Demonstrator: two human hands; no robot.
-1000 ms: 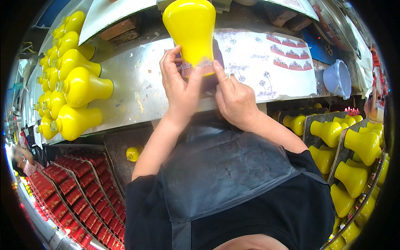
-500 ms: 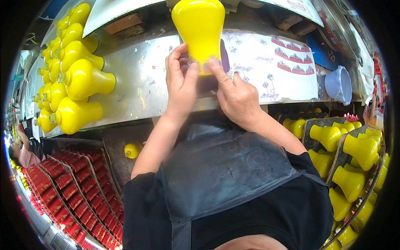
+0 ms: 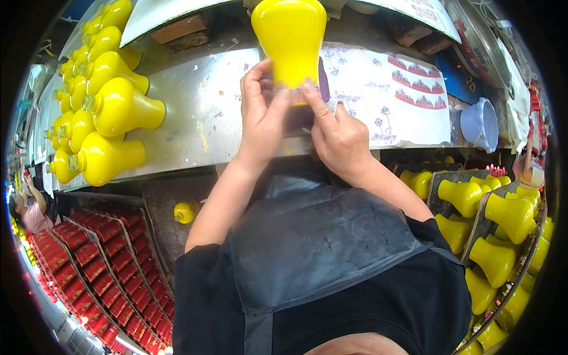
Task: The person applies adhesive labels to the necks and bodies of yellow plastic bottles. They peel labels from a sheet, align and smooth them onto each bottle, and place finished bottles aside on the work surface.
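A glossy yellow bottle (image 3: 290, 38) lies on the worktable in front of me, its wide part away from me and its narrower end toward my hands. Around that narrower end runs a thin printed purple-and-red strip (image 3: 309, 83). My left hand (image 3: 260, 121) closes on the left side of this end, its thumb laid over the strip and slightly blurred. From the right, my right hand (image 3: 344, 139) presses a fingertip on the strip, with the other fingers curled. A small pale piece (image 3: 332, 106) shows by those curled fingers; its kind is unclear. Something dark purple (image 3: 323, 80) sits behind the bottle.
Printed sheets (image 3: 408, 121) with small red fan-shaped pieces lie on the right of the table, beside a pale blue bucket (image 3: 480, 124). Several yellow bottles (image 3: 127, 109) lie at left. Racks of red bottles (image 3: 97, 269) and yellow ones (image 3: 494, 257) flank me. Another person (image 3: 36, 213) is far left.
The bottle and both hands appear a little farther right in the view. My left thumb has shifted slightly along the strip. The grip stays much the same.
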